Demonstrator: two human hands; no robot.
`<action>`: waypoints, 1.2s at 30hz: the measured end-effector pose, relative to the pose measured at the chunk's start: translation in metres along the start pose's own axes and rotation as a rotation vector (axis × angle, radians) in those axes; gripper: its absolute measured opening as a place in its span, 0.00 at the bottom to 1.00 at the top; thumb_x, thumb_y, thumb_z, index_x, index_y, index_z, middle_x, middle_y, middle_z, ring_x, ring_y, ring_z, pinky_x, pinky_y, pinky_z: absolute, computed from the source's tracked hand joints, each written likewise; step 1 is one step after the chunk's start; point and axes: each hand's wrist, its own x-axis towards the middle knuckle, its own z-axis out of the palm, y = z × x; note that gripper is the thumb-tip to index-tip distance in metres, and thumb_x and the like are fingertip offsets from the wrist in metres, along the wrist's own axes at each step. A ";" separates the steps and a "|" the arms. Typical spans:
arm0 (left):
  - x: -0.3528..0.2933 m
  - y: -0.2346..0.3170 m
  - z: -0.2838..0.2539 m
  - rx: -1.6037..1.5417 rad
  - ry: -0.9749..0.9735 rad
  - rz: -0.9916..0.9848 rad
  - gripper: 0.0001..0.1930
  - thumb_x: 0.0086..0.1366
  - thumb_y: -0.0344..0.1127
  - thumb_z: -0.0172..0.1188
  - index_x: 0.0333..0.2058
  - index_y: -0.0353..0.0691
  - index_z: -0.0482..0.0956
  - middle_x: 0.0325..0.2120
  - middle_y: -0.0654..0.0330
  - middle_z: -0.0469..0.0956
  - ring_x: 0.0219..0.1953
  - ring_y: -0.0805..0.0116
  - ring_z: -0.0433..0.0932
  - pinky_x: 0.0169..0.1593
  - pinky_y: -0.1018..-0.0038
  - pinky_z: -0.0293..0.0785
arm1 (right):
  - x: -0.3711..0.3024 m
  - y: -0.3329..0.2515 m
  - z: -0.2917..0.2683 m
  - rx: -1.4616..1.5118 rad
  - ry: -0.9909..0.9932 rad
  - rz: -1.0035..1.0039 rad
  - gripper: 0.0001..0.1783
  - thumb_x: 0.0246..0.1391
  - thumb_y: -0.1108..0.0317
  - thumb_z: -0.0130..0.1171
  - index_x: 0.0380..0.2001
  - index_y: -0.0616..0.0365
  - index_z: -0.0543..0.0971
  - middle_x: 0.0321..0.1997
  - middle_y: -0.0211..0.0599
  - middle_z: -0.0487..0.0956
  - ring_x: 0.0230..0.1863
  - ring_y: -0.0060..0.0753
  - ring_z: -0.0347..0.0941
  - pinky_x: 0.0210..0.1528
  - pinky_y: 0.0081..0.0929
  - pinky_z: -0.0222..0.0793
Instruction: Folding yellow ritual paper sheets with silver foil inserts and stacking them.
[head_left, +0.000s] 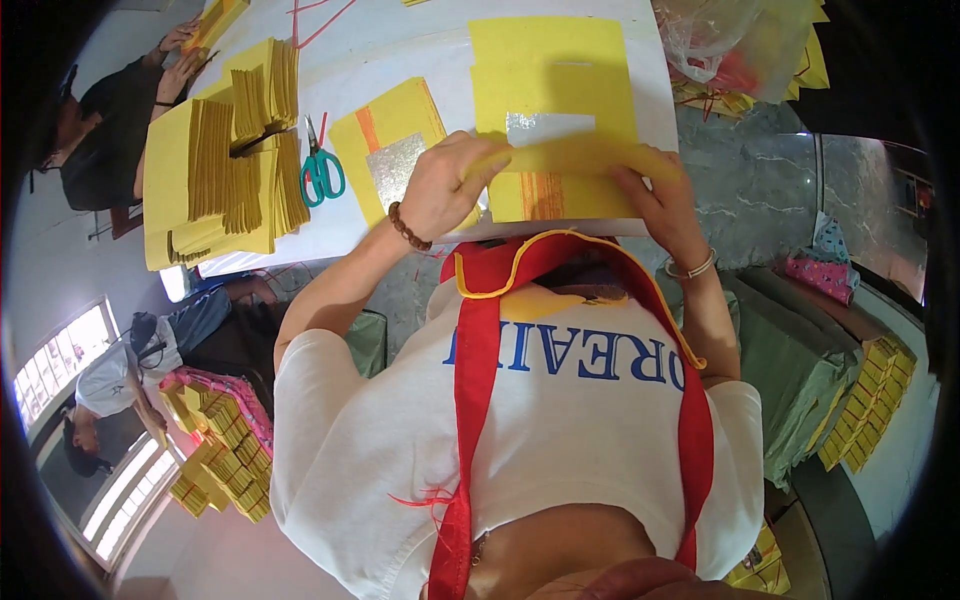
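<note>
My left hand (445, 182) and my right hand (664, 200) grip the two ends of a yellow paper sheet (570, 157), which is bowed and smeared by motion. Beneath it, at the table's near edge, lie larger yellow papers (548, 50) with a silver foil patch (540, 124) and an orange band (541, 194). Just left of my left hand is a smaller yellow paper stack (352, 140), with a silver square and an orange stripe. Teal-handled scissors (320, 172) rest beside that stack, blades pointing away from me.
Thick bundles of folded yellow paper (215, 160) stand at the white table's (385, 40) left. Another person's hands (182, 65) work at the far left. Clear plastic bags (730, 40) lie beyond the right edge. Wrapped green bales (790, 350) and yellow bundles (870, 400) sit at right.
</note>
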 end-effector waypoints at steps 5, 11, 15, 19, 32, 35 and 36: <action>0.015 -0.023 0.013 -0.320 0.035 -0.303 0.13 0.60 0.29 0.55 0.44 0.37 0.73 0.30 0.56 0.78 0.27 0.71 0.75 0.32 0.76 0.69 | 0.015 -0.002 0.017 0.493 0.215 0.471 0.22 0.50 0.64 0.58 0.50 0.55 0.71 0.34 0.37 0.79 0.33 0.30 0.75 0.36 0.26 0.67; 0.026 -0.030 0.020 -0.703 0.170 -0.233 0.33 0.58 0.26 0.56 0.60 0.35 0.51 0.34 0.60 0.78 0.29 0.79 0.74 0.32 0.80 0.70 | 0.017 0.011 0.020 0.371 0.116 0.498 0.28 0.48 0.66 0.58 0.55 0.54 0.68 0.40 0.42 0.79 0.37 0.27 0.76 0.40 0.22 0.69; 0.032 -0.030 0.017 -0.714 0.114 -0.295 0.38 0.57 0.25 0.56 0.62 0.36 0.45 0.36 0.57 0.77 0.31 0.77 0.75 0.34 0.80 0.71 | 0.022 0.009 0.018 0.369 0.112 0.534 0.28 0.47 0.66 0.59 0.55 0.54 0.69 0.42 0.44 0.79 0.39 0.26 0.76 0.42 0.23 0.69; 0.033 -0.026 0.012 -0.718 0.098 -0.308 0.39 0.56 0.26 0.57 0.62 0.36 0.44 0.35 0.57 0.77 0.29 0.78 0.75 0.31 0.80 0.70 | 0.025 0.009 0.017 0.351 0.087 0.563 0.28 0.46 0.67 0.59 0.54 0.56 0.70 0.42 0.46 0.78 0.39 0.28 0.76 0.42 0.23 0.69; 0.043 0.024 0.024 0.500 -0.083 0.458 0.33 0.55 0.50 0.58 0.58 0.47 0.61 0.57 0.53 0.61 0.59 0.54 0.57 0.59 0.56 0.53 | 0.023 0.018 0.022 0.411 0.127 0.524 0.28 0.46 0.67 0.58 0.53 0.59 0.70 0.42 0.49 0.78 0.40 0.31 0.76 0.42 0.25 0.69; 0.043 0.011 0.032 0.540 -0.177 0.403 0.36 0.55 0.57 0.53 0.60 0.49 0.58 0.60 0.55 0.56 0.62 0.53 0.53 0.62 0.55 0.47 | 0.024 0.016 0.023 0.397 0.115 0.551 0.27 0.46 0.67 0.59 0.52 0.61 0.70 0.41 0.50 0.78 0.39 0.31 0.76 0.41 0.25 0.70; 0.042 0.009 0.034 0.543 -0.186 0.389 0.37 0.55 0.58 0.53 0.60 0.50 0.58 0.60 0.56 0.56 0.63 0.53 0.52 0.62 0.55 0.47 | 0.024 0.014 0.022 0.397 0.116 0.554 0.27 0.46 0.67 0.59 0.52 0.61 0.70 0.41 0.50 0.78 0.39 0.31 0.76 0.41 0.25 0.70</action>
